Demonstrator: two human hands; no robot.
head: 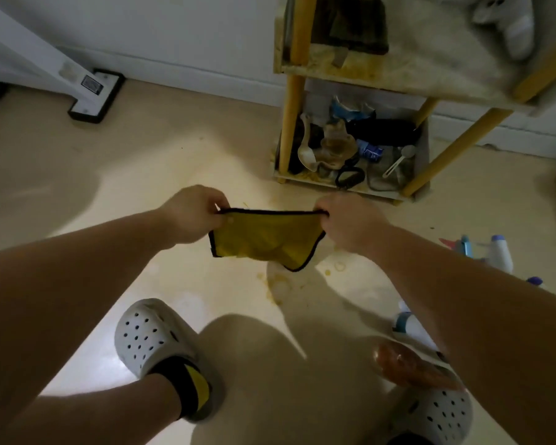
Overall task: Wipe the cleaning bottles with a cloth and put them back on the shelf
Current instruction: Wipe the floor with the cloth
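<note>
1. Grip: my left hand (195,216) and right hand (344,226) each pinch a top corner of the yellow cloth (264,239), fingers curled on its dark hem. It is pulled flat between them at mid-frame and hangs over the floor (77,162), touching no bottle.
2. Task things: the bottles are on the floor at the right edge, partly behind my right forearm. The shelf (360,69) is upper right, well apart from them.
3. Risk: the amber bottle (408,364) lies just beside my right clog (437,412). A step could kick or roll it.
4. Risk: yellowish stains (280,281) sit on the floor below the cloth. If they are wet, I could slip or dirty the cloth.
5. Risk: the shelf boards look grimy, so wiped bottles may pick up dirt again.
6. Risk: the bottom shelf is crowded with clutter (350,149). Pushing bottles in could topple something.
7. Risk: a corner pinch is a weak hold, and the cloth may slip during wiping unless I bunch it up.
8. Counts:
   - Cloth in hand: 1.
   - Hands: 2.
   - Clogs: 2, the left clog (148,335) at lower centre.
   - Shelf boards seen: 2.
   - Bottles: 5 seen, possibly more hidden:
     - spray bottle (463,248)
     - white bottle (499,255)
     - purple cap (535,281)
     - blue-banded bottle (408,326)
     - the amber one
</note>
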